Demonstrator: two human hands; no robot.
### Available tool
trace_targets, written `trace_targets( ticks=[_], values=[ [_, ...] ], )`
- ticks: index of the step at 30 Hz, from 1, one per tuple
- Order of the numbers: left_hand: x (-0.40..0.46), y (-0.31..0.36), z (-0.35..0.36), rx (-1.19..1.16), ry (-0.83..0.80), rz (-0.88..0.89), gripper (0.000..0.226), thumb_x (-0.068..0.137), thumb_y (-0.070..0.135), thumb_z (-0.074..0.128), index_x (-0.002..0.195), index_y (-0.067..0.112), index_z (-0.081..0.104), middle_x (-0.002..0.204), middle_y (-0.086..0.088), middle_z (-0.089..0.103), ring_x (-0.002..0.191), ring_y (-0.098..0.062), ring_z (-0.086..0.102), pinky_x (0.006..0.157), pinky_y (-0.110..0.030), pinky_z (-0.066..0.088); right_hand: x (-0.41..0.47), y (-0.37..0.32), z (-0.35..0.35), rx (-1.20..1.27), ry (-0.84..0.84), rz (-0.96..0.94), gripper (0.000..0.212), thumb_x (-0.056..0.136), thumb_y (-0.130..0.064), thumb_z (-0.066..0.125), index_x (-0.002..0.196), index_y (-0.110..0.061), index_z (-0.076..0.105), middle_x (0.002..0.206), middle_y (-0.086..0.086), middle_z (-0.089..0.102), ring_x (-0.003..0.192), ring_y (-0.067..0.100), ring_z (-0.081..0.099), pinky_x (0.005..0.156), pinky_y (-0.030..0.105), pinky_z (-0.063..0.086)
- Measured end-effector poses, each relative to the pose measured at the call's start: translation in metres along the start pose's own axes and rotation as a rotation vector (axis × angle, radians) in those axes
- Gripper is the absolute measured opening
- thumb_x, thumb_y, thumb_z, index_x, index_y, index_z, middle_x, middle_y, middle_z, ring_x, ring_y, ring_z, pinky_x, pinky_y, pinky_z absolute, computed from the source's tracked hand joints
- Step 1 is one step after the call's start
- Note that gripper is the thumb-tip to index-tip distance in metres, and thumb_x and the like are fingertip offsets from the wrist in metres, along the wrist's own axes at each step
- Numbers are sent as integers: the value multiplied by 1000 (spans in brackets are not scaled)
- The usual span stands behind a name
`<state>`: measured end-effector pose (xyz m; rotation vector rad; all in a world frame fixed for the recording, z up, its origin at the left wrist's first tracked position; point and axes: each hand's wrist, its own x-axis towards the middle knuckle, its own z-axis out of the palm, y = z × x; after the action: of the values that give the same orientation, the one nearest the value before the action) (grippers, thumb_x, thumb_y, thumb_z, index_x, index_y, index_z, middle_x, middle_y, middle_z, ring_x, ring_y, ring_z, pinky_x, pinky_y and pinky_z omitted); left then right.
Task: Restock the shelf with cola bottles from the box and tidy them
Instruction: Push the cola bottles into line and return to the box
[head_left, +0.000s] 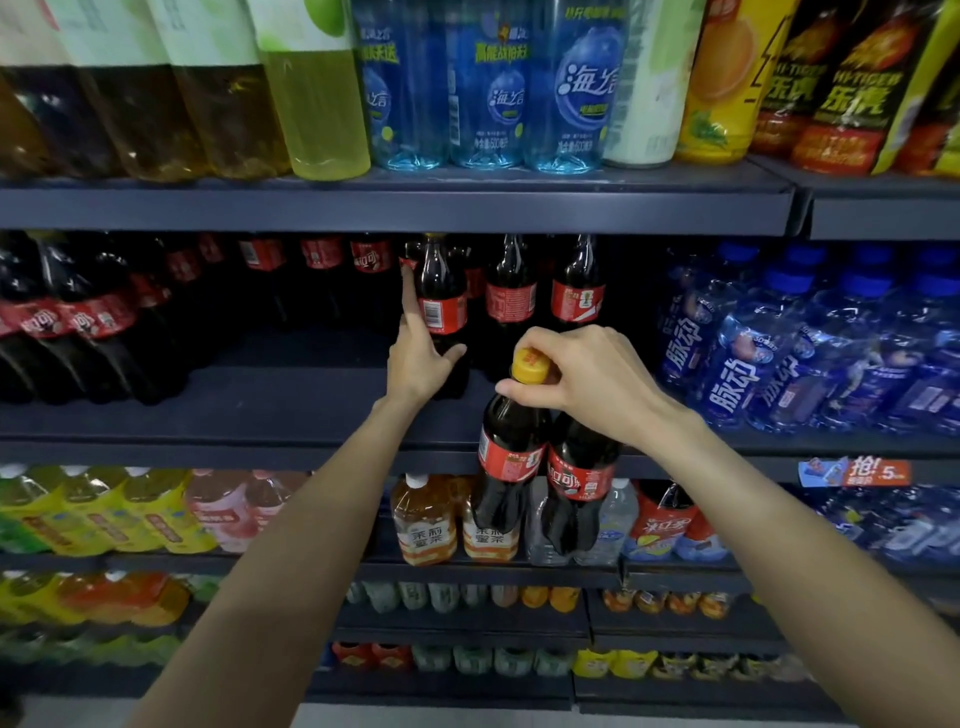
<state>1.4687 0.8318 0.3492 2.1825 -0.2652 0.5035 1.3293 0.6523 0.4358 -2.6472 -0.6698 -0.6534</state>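
Right hand (582, 379) is up in front of the middle shelf (311, 395), fingers curled tight round the necks of two cola bottles (540, 467) at once, and they hang side by side below the fist, red labels facing out. A yellow cap (530, 366) pokes up past the thumb on the left one; the other bottle's cap is hidden under the palm. Both bottles hang just off the shelf's front edge, over the tea bottles (423, 522) on the row beneath.

Left hand (423, 351) reaches deep onto that shelf, and it is spread: index finger straight up along the side of a standing cola bottle (441, 306), thumb out across its lower body, touching it rather than wrapping it. Two more cola bottles (543, 296) stand upright just to the right. To the left of that hand lies a bare stretch of shelf, then big cola bottles (83, 327) farther left. Blue drink bottles (779, 353) fill the right side. The box is out of sight.
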Motion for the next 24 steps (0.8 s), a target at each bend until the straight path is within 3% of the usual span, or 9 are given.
trace_targets(
  ticks=[3, 5, 7, 9, 12, 15, 17, 20, 24],
  values=[
    [7, 8, 4, -5, -1, -37, 111, 79, 16, 75, 149, 32, -9, 131, -18, 50, 92, -31, 63, 88, -44, 49, 1, 0, -3, -1, 5, -5, 38, 82, -55, 60, 93, -19, 61, 54, -17, 40, 53, 2, 42, 58, 27, 42],
    [7, 18, 7, -62, 31, -62, 112, 77, 17, 77, 150, 28, -7, 145, -23, 33, 121, -39, 49, 100, -48, 41, 2, 1, -6, -3, 18, -13, 37, 83, -54, 61, 92, -18, 62, 55, -16, 41, 53, 4, 43, 57, 26, 39],
    [-8, 30, 2, -242, 193, -74, 107, 77, 32, 75, 151, 20, -1, 154, -19, 14, 140, -36, 23, 112, -50, 25, 4, 1, -9, 5, 26, -24, 37, 82, -54, 62, 90, -18, 62, 54, -15, 42, 49, 1, 41, 55, 26, 39],
    [-40, 45, -14, -539, 219, -14, 95, 79, 58, 63, 149, 23, 8, 155, -10, 18, 142, -23, 21, 116, -44, 22, 7, 3, -12, 14, 30, -30, 36, 82, -54, 62, 88, -19, 61, 54, -12, 47, 48, 0, 42, 56, 27, 41],
    [-89, 58, -37, -669, -231, 192, 87, 77, 71, 55, 145, 30, 20, 148, 6, 37, 135, -11, 38, 110, -24, 34, 13, 4, -19, 26, 49, -52, 36, 82, -54, 63, 88, -18, 62, 59, -6, 57, 52, 9, 46, 58, 29, 42],
    [-107, 62, -35, -431, -507, 227, 99, 75, 37, 77, 146, 42, 7, 138, 41, 32, 131, 10, 35, 106, -15, 35, 20, 1, -24, 29, 72, -93, 36, 82, -52, 64, 88, -17, 62, 58, -9, 53, 52, 8, 45, 55, 28, 37],
    [-107, 62, -30, -365, -436, 215, 99, 77, 28, 78, 142, 49, 7, 134, 42, 37, 125, 10, 43, 105, -22, 41, 22, -1, -27, 8, 85, -127, 39, 81, -54, 63, 93, -17, 62, 58, -12, 49, 52, 6, 44, 55, 27, 38],
    [-104, 55, -26, -384, -234, 183, 96, 74, 24, 79, 142, 41, 12, 127, 47, 38, 122, 12, 44, 98, -11, 39, 25, 4, -33, 21, 172, -120, 57, 76, -64, 57, 111, -18, 63, 57, -10, 52, 53, 8, 50, 57, 27, 43],
    [-96, 45, -23, -468, 75, 104, 97, 72, 13, 81, 144, 22, 17, 123, 48, 39, 121, 13, 44, 99, -11, 38, 30, 14, -39, 21, 504, -219, 39, 85, -48, 60, 78, -10, 66, 50, -4, 55, 45, 11, 51, 46, 24, 43]
  ],
)
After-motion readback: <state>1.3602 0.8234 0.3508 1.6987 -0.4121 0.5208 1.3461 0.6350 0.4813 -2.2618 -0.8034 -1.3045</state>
